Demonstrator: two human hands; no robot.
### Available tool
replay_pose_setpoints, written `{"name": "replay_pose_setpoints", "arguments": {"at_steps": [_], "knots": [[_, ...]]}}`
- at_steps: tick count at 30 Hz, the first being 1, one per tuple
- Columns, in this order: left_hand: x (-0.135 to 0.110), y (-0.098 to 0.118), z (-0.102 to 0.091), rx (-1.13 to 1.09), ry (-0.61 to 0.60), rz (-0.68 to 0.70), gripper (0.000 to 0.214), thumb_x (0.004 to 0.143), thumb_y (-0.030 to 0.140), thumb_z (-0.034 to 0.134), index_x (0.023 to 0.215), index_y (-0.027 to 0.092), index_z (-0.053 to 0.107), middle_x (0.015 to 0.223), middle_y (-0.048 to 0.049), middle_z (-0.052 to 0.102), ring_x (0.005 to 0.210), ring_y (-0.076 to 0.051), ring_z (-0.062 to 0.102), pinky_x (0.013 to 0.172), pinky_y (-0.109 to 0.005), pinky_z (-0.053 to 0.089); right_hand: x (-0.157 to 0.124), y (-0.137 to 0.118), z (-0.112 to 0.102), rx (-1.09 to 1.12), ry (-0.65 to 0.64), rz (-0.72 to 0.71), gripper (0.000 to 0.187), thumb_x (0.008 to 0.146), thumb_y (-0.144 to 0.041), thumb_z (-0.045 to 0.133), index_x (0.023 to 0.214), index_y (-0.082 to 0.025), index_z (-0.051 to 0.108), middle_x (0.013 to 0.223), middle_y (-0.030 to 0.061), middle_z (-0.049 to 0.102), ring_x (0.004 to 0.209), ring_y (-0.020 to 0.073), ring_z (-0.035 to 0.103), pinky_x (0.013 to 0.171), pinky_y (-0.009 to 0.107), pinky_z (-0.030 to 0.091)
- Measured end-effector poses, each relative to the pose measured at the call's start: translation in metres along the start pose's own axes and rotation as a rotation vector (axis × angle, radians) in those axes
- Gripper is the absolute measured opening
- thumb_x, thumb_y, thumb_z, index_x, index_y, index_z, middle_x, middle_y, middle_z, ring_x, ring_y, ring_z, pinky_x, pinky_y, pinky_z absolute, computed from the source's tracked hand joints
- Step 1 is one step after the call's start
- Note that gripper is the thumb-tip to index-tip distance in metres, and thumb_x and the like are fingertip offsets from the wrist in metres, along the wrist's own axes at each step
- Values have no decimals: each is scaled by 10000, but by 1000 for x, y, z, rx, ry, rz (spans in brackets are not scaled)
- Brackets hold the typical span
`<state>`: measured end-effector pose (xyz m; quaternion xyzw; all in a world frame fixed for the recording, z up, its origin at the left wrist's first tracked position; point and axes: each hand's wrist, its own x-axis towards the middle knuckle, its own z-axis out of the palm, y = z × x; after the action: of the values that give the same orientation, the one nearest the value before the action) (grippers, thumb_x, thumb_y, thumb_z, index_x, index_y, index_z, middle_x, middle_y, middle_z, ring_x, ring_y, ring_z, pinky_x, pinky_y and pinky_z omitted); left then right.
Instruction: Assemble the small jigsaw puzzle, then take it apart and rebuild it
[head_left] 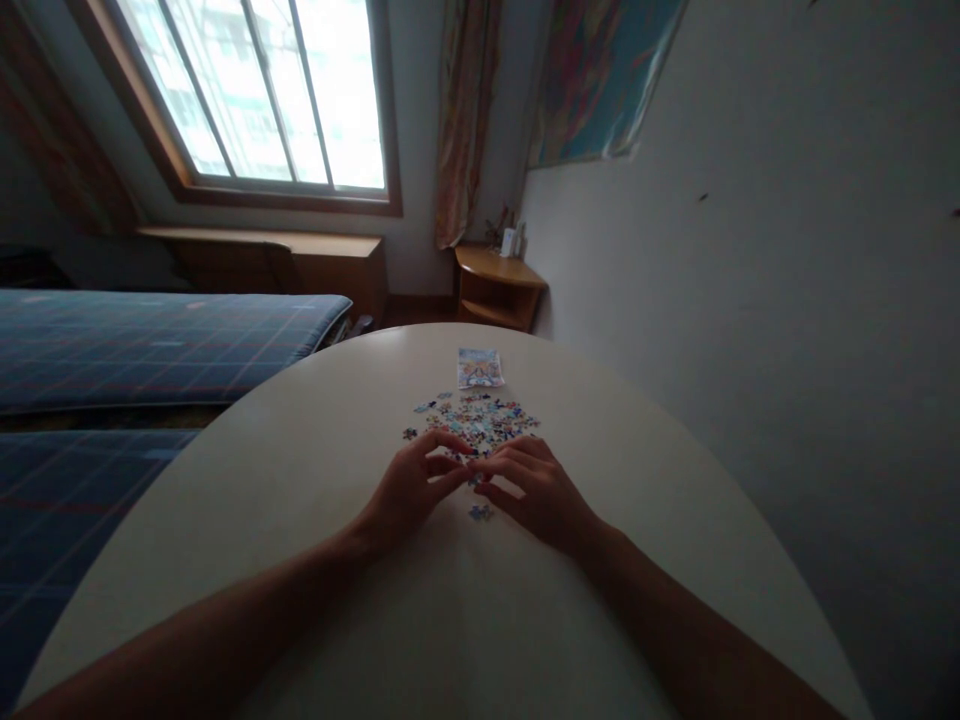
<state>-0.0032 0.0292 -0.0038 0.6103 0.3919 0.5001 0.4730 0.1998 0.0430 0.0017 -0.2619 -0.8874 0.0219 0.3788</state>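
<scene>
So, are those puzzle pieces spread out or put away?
Spread out: the puzzle pieces lie loose on the table, several apart from the rest.

The puzzle pieces [491,418] are small, flat and knobbed, in a mix of white, pale blue, dark blue, red and orange. Most lie in a loose, uneven heap on the tabletop, crowded in the middle and thinning toward the edges. A dark stray piece [409,434] lies flat just beyond the heap's left edge, and a few pale bluish ones are scattered at its far left. Nearest the person, apart from the heap, lies a small pale blue-grey cluster [481,513], probably several pieces joined, though too small to be certain. Another little patch of pieces [475,480] shows between the fingertips, partly hidden.
</scene>
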Motion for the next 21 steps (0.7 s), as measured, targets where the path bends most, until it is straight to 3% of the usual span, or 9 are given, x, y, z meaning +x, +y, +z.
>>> {"name": "replay_pose_setpoints", "arguments": {"at_steps": [9, 14, 21], "knots": [[1, -7, 3, 77, -14, 56, 158, 793, 276, 690, 861, 160, 608, 815, -27, 682, 769, -145, 679, 762, -284, 570, 1, 1, -1, -34, 160, 89, 202, 840, -325, 725, 979, -221, 622, 833, 28, 705, 817, 198, 637, 795, 351, 486], [1, -7, 1, 111, -41, 57, 122, 808, 278, 647, 842, 162, 624, 782, -27, 695, 735, -142, 681, 719, -263, 561, 0, 0, 1, -22, 138, 128, 235, 791, -354, 770, 873, -230, 588, 823, 20, 696, 836, 205, 632, 808, 362, 484], [3, -7, 1, 177, 10, 87, 116, 804, 271, 627, 820, 156, 628, 780, -22, 676, 732, -136, 658, 711, -252, 551, 0, -3, -2, -13, 41, 95, 193, 799, -311, 758, 867, -222, 601, 859, 22, 703, 903, 209, 630, 857, 364, 463]]}}
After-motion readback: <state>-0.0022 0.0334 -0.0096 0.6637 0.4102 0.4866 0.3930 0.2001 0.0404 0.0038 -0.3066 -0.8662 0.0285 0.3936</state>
